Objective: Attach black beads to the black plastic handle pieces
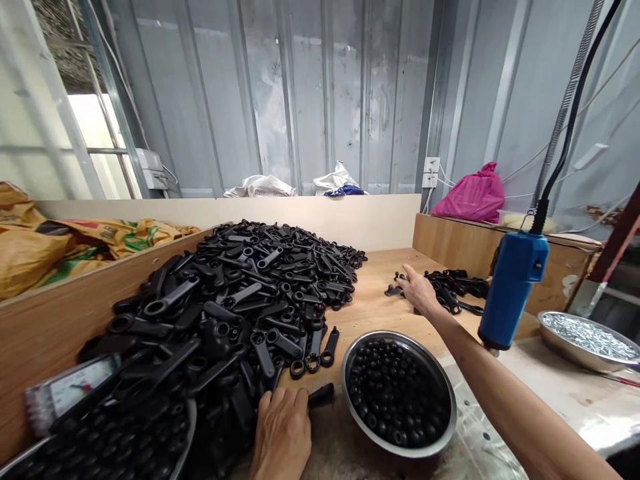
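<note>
My left hand (283,427) is at the front edge of the big heap of black plastic crank handles (260,287), many with a ring at one end. Its fingers are closed around one black crank handle (321,395), whose end sticks out to the right. My right hand (419,291) reaches far forward with its fingers spread, over a smaller pile of black crank handles (457,288). A few dark pieces (394,288) lie just beyond its fingertips. Between my arms stands a steel bowl (349,407) of round black knobs (397,393).
A blue electric screwdriver (515,287) hangs from a spring at the right. Behind it sits a bowl of silver screws (590,340). A second bowl of black knobs (125,433) is at the lower left, near a small clear box (73,390). Wooden boards (390,217) border the table.
</note>
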Motion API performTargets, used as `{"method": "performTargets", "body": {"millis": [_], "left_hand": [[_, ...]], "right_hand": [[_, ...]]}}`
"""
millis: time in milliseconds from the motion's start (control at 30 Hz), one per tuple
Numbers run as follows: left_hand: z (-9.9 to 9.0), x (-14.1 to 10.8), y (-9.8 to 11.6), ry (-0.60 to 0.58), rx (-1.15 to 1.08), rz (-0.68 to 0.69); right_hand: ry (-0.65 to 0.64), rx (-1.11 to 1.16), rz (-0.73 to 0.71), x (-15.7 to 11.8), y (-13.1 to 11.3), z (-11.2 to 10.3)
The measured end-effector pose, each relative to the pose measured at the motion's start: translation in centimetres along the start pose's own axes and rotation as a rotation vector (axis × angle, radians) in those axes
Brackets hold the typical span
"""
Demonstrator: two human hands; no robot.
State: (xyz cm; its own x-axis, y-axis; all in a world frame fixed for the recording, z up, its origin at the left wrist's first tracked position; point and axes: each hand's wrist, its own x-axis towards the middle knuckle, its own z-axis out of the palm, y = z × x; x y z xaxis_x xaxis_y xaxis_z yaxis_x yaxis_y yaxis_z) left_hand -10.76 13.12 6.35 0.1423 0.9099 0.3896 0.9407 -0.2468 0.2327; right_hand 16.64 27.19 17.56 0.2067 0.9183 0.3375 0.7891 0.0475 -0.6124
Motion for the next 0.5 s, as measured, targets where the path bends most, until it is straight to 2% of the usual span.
{"method": "performTargets", "body": {"millis": [67, 133, 333, 400, 500], "left_hand": [[-0.2, 0.0, -0.1, 0.008, -0.045, -0.001], [-0.1, -0.1, -0.2, 0.024, -0.112, -0.012], [0.0, -0.4, -0.2, 0.111, -0.489, -0.181], [-0.6, -0.6, 0.1, 0.123, -0.665, -0.269], [-2.0, -1.5, 1.1, 0.097, -0.922, -0.372]], "right_hand": [[-0.033, -0.041, -0.045, -0.7, -0.2, 0.0], [-0.113, -0.071, -0.140, -2.9, -0.9, 0.2], [-0.512, -0.255, -0.448, -12.0, -3.3, 0.7], [-0.625, -0.369, -0.510, -13.5, -3.7, 0.6], [-0.712, -0.507, -0.551, -14.1, -4.0, 0.6]]}}
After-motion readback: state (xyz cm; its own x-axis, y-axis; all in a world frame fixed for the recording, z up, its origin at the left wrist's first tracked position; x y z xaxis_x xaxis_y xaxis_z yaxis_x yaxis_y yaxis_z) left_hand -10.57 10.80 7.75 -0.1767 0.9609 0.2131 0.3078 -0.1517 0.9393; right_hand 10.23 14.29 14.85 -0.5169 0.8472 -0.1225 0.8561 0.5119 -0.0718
